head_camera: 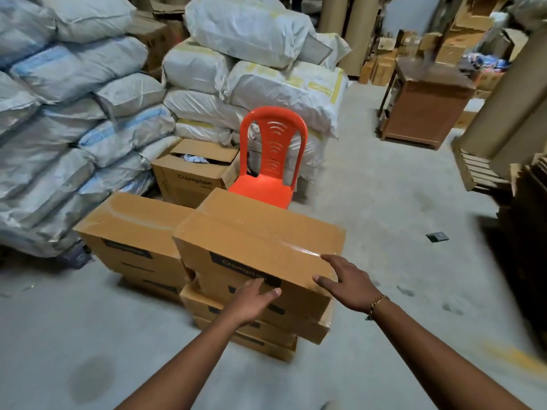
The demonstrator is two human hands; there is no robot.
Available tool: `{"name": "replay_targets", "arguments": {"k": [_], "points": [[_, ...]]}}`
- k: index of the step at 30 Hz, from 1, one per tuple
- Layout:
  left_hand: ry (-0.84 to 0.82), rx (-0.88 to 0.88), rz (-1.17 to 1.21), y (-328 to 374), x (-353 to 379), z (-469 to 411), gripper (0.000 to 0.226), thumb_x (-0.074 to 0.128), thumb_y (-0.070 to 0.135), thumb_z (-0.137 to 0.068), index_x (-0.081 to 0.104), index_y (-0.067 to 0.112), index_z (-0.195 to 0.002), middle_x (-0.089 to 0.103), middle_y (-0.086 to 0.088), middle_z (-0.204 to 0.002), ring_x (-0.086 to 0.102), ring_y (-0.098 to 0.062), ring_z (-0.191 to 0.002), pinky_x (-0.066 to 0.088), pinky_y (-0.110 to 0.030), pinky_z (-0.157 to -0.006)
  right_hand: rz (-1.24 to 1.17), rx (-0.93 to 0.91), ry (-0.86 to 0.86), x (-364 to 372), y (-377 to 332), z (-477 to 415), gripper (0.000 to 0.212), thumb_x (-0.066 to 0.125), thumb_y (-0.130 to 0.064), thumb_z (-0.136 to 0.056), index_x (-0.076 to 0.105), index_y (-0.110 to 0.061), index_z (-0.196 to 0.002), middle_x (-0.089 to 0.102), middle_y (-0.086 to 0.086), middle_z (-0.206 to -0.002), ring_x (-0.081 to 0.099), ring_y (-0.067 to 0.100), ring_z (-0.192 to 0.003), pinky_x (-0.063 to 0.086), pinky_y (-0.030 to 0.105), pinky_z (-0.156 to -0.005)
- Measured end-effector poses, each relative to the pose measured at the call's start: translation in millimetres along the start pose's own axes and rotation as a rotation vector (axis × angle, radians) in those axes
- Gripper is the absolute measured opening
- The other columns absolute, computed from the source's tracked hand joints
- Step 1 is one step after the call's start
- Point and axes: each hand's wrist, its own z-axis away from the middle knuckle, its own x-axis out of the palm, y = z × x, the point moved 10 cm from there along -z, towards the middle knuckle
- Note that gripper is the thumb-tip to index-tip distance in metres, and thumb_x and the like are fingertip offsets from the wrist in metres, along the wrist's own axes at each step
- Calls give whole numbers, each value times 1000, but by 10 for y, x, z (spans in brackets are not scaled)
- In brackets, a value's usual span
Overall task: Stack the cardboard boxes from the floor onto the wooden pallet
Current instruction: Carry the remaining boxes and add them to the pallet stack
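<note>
Both hands out, fingers spread and empty: left hand (pixel 254 300) at the near face, right hand (pixel 346 284) nearer, brushing the near-right corner of the top box (pixel 257 232). Box sits atop the stack, long axis running left-right, dead ahead.

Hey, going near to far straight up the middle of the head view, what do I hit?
Left hand → taped top box → orange chair → white sacks.
</note>
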Motion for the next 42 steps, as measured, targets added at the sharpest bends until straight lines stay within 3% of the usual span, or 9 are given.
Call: {"name": "replay_targets", "arguments": {"k": [7, 10, 14, 18, 22, 29, 33, 37, 42], "points": [[-60, -323, 129, -203, 10, -812, 88, 40, 75, -93, 45, 8, -150, 43, -16, -155, 45, -33, -139, 39, -38, -106, 67, -125, -157, -87, 342, -1604, 67, 46, -60, -97, 31, -29, -154, 34, -3, -160, 35, 22, -144, 34, 45, -114], [6, -439, 280, -278, 73, -1062, 94, 42, 87, -82, 52, 19, -148, 41, -12, -158, 42, -31, -142, 36, -40, -114, 92, -178, -261, 8, 540, -2249, 65, 47, -58, -98, 33, -28, -153, 34, -2, -160, 36, 23, -143, 34, 43, -113], [159, -503, 582, -195, 395, -1143, 108, 50, 92, -74, 42, 20, -154, 41, -4, -159, 43, -25, -143, 32, -36, -116, 102, -196, -346, 93, 783, -2834, 71, 56, -56, -94, 34, -23, -153, 37, 3, -158, 39, 26, -140, 37, 43, -111], [374, -585, 686, -100, 677, -1176, 75, 51, 65, -96, 34, 20, -155, 47, -1, -154, 47, -26, -138, 36, -35, -112, 11, -180, -449, 275, 963, -3258, 78, 59, -56, -93, 31, -17, -155, 35, 8, -159, 40, 30, -140, 34, 43, -112], [526, -612, 856, 20, 1037, -1207, 82, 42, 75, -90, 30, 28, -156, 45, 2, -155, 48, -24, -137, 38, -41, -115, -156, -117, -612, 550, 1129, -3333, 62, 64, -59, -89, 47, -30, -141, 62, 3, -133, 60, 25, -111, 46, 39, -97], [714, -654, 1135, 198, 1473, -1207, 78, 60, 69, -88, 29, 38, -153, 59, 8, -134, 60, -19, -118, 47, -34, -98, -281, -89, -645, 628, 1353, -3289, 56, 70, -68, -78, 60, -34, -121, 69, -8, -110, 64, 10, -96, 50, 35, -87], [835, -661, 1143, 211, 1554, -1039, 86, 65, 80, -72, 35, 47, -146, 67, 12, -121, 66, -13, -106, 54, -37, -95, -308, -165, -644, 585, 1274, -3159, 74, 68, -80, -62, 63, -36, -121, 70, -16, -108, 66, 8, -98, 51, 33, -85], [972, -675, 1135, 187, 1522, -694, 75, 64, 76, -75, 42, 50, -142, 69, 11, -122, 66, -15, -107, 53, -36, -94, -360, -238, -621, 490, 1121, -2891, 76, 70, -78, -59, 65, -36, -123, 72, -18, -106, 67, 5, -99, 51, 28, -83], [1137, -623, 1191, 183, 1663, -56, 70, 69, 72, -76, 49, 47, -139, 69, 16, -121, 67, -13, -109, 55, -44, -99, -366, -348, -647, 508, 862, -2396, 85, 73, -80, -58, 63, -34, -129, 71, -17, -116, 65, 8, -109, 50, 38, -101]]}}
